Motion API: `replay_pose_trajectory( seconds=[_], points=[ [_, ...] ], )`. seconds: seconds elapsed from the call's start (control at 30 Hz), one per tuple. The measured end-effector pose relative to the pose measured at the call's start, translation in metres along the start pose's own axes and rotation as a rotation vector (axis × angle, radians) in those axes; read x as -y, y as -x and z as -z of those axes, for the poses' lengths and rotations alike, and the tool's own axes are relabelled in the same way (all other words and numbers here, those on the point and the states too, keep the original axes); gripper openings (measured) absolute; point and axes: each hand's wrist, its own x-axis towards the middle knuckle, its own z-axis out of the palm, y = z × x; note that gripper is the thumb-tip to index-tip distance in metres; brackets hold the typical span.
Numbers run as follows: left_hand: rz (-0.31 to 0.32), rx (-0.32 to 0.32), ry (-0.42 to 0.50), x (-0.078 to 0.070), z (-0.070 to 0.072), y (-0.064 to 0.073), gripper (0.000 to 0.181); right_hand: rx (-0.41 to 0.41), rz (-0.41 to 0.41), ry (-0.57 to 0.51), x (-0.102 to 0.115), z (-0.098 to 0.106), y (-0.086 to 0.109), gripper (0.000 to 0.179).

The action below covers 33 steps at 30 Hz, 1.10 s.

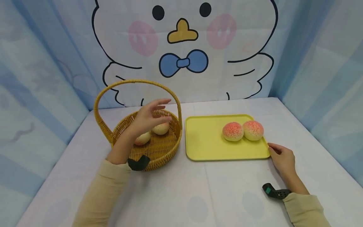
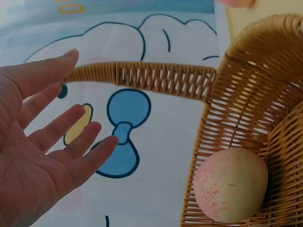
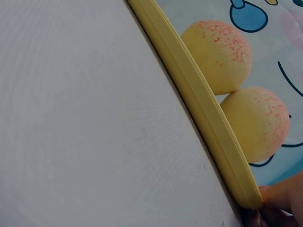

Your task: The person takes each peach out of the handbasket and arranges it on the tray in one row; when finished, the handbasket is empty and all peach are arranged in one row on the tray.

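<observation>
My left hand (image 1: pixel 148 117) is raised over a wicker basket (image 1: pixel 158 154), its fingers spread and slightly bent, holding nothing. Inside the basket lie two pale peaches (image 1: pixel 161 128), partly hidden by that hand and forearm; the left wrist view shows one peach (image 2: pixel 231 185) by the basket wall. To the right is a yellow tray (image 1: pixel 204 138) bearing two pink-speckled peaches, a left one (image 1: pixel 233 131) and a right one (image 1: pixel 253 130), which touch. At the tray's near right corner my right hand (image 1: pixel 283 159) pinches the rim, with the thumb (image 3: pixel 284 193) at the edge and fingers lower down.
The basket's tall handle (image 1: pixel 136 81) arches above the left hand. A white cloth (image 1: pixel 175 195) covers the table. Behind it hangs a curtain (image 1: pixel 181 88) with a cartoon face and blue bow; more curtains (image 1: pixel 326 78) close off both sides. Each wrist wears a black strap (image 1: pixel 276 191).
</observation>
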Motion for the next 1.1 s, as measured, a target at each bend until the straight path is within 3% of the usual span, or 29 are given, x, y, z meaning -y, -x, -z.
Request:
replay_pose_trajectory(
  seconds=[0.17,0.3,0.4,0.6,0.7,0.83,1.0,1.1],
  points=[
    [0.086,-0.043,0.010,0.007,0.009,-0.008,0.057,0.002,-0.005,0.003,0.002,-0.002,-0.001,0.038],
    [0.153,-0.097,0.078,0.027,0.011,-0.015,0.057,0.005,-0.008,-0.004,0.003,-0.003,-0.001,0.038],
    [0.171,-0.141,0.083,0.052,0.012,-0.017,0.058,0.004,-0.002,-0.009,0.003,-0.004,0.000,0.037],
    [0.178,-0.176,0.074,0.067,0.010,-0.015,0.058,0.006,-0.007,-0.001,0.003,-0.004,0.001,0.038],
    [0.209,-0.158,0.050,0.071,0.009,-0.014,0.060,0.003,-0.002,0.000,0.002,-0.002,0.001,0.038],
    [0.271,-0.087,-0.040,0.077,0.005,-0.015,0.063,0.003,0.000,0.008,0.001,-0.001,0.000,0.038],
    [0.287,-0.017,-0.161,0.081,0.000,-0.017,0.065,0.001,-0.004,-0.001,0.001,0.000,0.001,0.039],
    [0.298,-0.002,-0.175,0.080,-0.001,-0.017,0.065,0.001,-0.006,-0.006,0.000,0.000,0.002,0.039]
  ],
)
